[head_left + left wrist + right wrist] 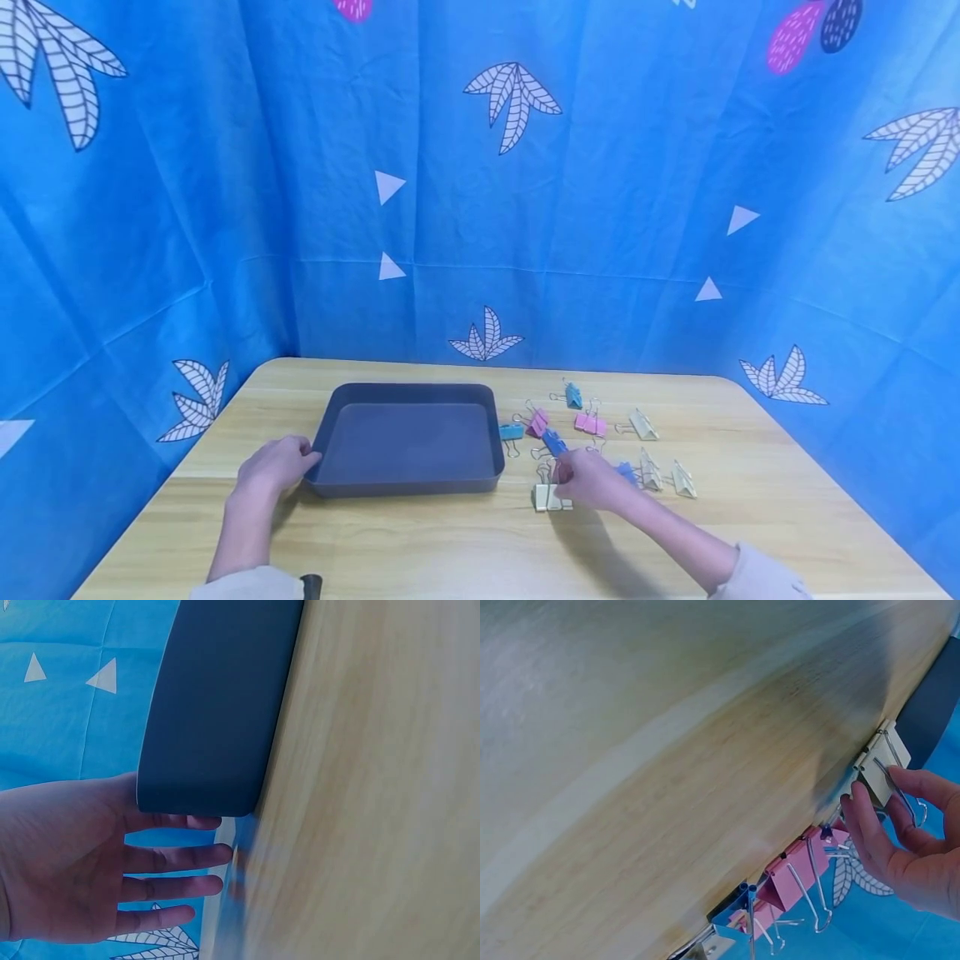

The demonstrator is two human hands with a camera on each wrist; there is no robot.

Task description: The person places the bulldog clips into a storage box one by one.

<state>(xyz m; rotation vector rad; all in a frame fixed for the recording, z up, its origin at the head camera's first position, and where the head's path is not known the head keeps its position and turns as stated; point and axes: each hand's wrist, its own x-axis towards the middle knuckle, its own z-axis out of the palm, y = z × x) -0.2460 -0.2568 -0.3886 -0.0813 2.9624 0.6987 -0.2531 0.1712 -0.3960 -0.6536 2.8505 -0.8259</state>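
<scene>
At the tray's left edge, my left hand holds the rim of the dark grey tray. In the left wrist view the other fingers extend straight beside the outer wall, and the thumb is hidden behind the tray. To the right of the tray, my right hand pinches the right end of a large white binder clip, which stands on the table. The right wrist view shows thumb and fingers around the clip's end and wire handle. A pink binder clip behind it is partly covered.
Several binder clips lie right of the tray: teal, blue, pink and white. Two more white clips, one of them here, lie farther right. A blue patterned curtain encloses the wooden table.
</scene>
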